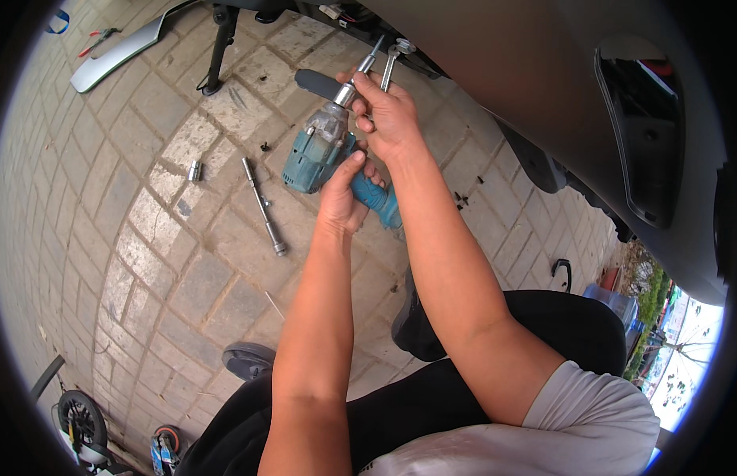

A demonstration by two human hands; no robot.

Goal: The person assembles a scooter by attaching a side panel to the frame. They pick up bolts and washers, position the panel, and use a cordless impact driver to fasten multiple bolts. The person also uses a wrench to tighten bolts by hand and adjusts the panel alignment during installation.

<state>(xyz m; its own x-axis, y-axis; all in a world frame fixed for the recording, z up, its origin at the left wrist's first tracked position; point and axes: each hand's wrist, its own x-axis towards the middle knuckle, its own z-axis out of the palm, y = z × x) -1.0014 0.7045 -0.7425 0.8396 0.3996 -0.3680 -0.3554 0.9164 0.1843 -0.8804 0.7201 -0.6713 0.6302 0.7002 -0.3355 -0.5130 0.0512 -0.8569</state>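
Fingers of the right hand (388,115) pinch round the silver nose of a teal cordless impact wrench (325,151), just where a long socket extension (371,55) leaves the chuck, and the same hand also has a combination spanner (390,63) trapped against it. Left hand (344,198) is wrapped tight about the pistol grip, thumb lying up along the body. The tool looks heavy and stiff, its weight forward in the motor housing, so the grip plus a steadying hold at the nose seems the sound way to carry it; the metal nose may be slick. It hangs above the paving bricks (158,262), tip aimed up at the underside of a scooter (543,71). On the ground to the left lie a long socket bar (263,206) and a small loose socket (195,170).
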